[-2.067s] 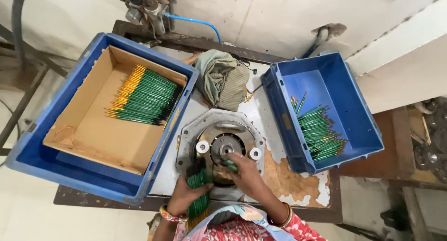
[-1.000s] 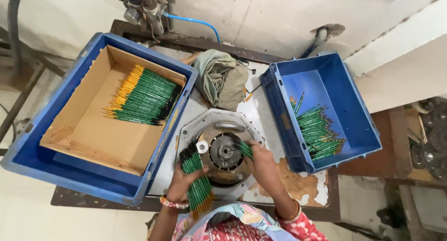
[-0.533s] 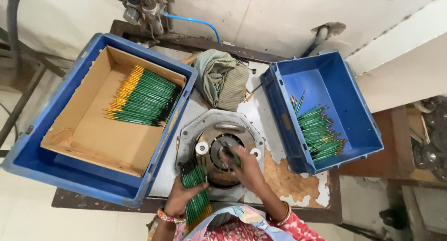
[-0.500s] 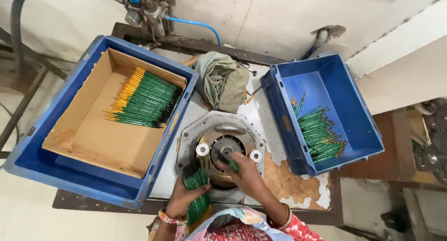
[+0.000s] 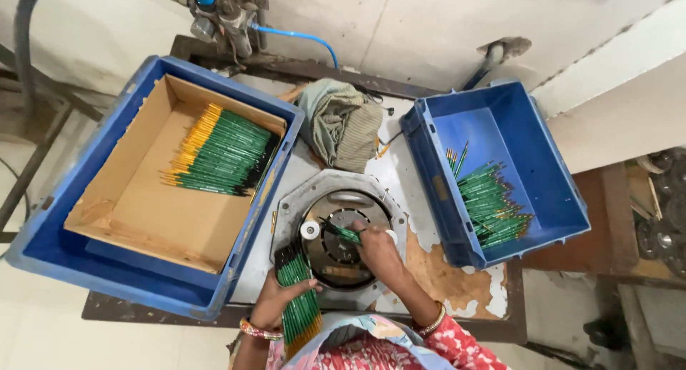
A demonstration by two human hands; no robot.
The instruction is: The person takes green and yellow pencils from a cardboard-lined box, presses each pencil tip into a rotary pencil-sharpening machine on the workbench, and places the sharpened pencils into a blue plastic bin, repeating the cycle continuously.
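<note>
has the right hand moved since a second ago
Yes. The right hand came back left from the round grey metal machine disc's right edge, nearer the blue plastic crate, to over its centre, holding a green pencil.

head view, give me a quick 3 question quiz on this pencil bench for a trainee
1. True or false: the left hand grips a bundle of green pencils.
2. What is the right hand putting to the round machine disc?
A. a rag
B. a single green pencil
C. a hose
3. Fill in: the left blue crate is lined with a ______ box that holds pencils with yellow ends.

Key: 1 true; 2 B; 3 cardboard
</note>
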